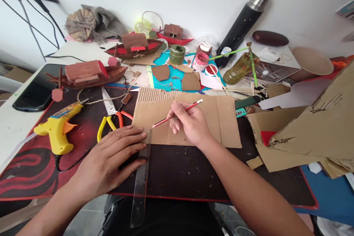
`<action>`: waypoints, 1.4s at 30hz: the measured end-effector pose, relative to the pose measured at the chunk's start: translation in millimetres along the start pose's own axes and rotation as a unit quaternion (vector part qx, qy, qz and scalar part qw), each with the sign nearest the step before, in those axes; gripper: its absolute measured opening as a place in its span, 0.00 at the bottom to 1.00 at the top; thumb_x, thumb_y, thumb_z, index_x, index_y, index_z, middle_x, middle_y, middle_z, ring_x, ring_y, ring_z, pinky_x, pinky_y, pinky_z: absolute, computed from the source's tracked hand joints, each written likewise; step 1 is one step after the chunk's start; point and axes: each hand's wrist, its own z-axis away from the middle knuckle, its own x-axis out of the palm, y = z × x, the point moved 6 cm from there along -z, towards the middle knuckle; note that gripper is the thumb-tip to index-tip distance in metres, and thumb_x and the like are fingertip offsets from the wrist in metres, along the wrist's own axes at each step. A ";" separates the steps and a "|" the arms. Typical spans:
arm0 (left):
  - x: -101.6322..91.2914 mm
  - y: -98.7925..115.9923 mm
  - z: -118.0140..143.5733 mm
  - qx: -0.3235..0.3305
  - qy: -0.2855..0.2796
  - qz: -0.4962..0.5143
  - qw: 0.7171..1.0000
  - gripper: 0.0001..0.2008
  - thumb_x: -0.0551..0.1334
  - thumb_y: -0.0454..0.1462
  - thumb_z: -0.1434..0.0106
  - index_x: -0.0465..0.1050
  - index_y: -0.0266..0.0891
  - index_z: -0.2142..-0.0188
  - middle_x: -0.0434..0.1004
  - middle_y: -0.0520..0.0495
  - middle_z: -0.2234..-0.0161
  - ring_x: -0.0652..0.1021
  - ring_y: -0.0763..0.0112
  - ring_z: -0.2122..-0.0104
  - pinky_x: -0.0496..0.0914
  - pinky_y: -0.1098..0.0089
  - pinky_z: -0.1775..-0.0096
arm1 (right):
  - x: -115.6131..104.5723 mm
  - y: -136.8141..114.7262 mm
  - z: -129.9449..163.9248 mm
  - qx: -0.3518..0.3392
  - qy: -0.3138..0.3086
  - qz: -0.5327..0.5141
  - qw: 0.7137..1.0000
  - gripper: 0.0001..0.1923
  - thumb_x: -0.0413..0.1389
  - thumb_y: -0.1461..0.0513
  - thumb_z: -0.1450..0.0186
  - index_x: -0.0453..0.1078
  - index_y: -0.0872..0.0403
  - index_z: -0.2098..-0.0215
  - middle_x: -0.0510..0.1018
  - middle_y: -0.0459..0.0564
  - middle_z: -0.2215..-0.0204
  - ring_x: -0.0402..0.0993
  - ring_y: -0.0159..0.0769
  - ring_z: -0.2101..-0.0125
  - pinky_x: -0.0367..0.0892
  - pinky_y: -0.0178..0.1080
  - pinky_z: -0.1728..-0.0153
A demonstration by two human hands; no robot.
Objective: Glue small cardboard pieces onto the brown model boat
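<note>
the left hand lay flat, fingers spread, on a clear plastic ruler overhanging the dark worktop, seemingly lightly enough to slip under the red pencil pinched by the right hand over the flat brown cardboard sheet.

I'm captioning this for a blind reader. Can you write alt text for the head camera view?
A person's right hand holds a red pencil over a sheet of cardboard, while the left hand presses a clear ruler across the sheet's near edge. A yellow glue gun, scissors and model boats lie around.
</note>
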 end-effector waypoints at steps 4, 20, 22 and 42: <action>-0.6 3.2 0.3 0.012 0.008 -0.034 0.999 0.16 0.72 0.36 0.23 0.81 0.42 0.38 0.88 0.42 0.37 0.84 0.54 0.34 0.73 0.54 0.27 | 1.6 0.1 0.5 0.002 -0.007 -0.007 1.000 0.33 0.72 0.32 0.34 0.77 0.50 0.71 0.67 0.36 0.84 0.66 0.30 0.84 0.68 0.36 0.81; 2.1 6.1 7.5 0.028 0.012 -0.150 0.988 0.37 0.71 0.43 0.22 0.64 0.53 0.19 0.85 0.43 0.33 0.81 0.46 0.34 0.69 0.45 0.27 | 3.5 0.8 2.7 0.011 -0.011 -0.003 1.000 0.33 0.70 0.31 0.33 0.77 0.50 0.70 0.71 0.39 0.81 0.66 0.29 0.83 0.69 0.36 0.80; 5.5 7.3 5.3 0.045 -0.011 -0.154 0.987 0.34 0.68 0.46 0.20 0.67 0.49 0.20 0.86 0.42 0.35 0.82 0.46 0.35 0.67 0.46 0.26 | 3.5 0.9 2.6 0.011 -0.009 -0.006 1.000 0.33 0.71 0.31 0.33 0.77 0.50 0.70 0.71 0.38 0.81 0.66 0.29 0.83 0.69 0.36 0.80; 1.3 5.6 0.7 0.035 0.013 -0.147 0.988 0.23 0.64 0.46 0.17 0.77 0.42 0.29 0.89 0.39 0.39 0.84 0.48 0.38 0.70 0.50 0.32 | 2.8 0.6 3.5 0.003 -0.011 -0.021 1.000 0.32 0.71 0.33 0.31 0.77 0.52 0.70 0.74 0.40 0.80 0.65 0.28 0.84 0.68 0.35 0.81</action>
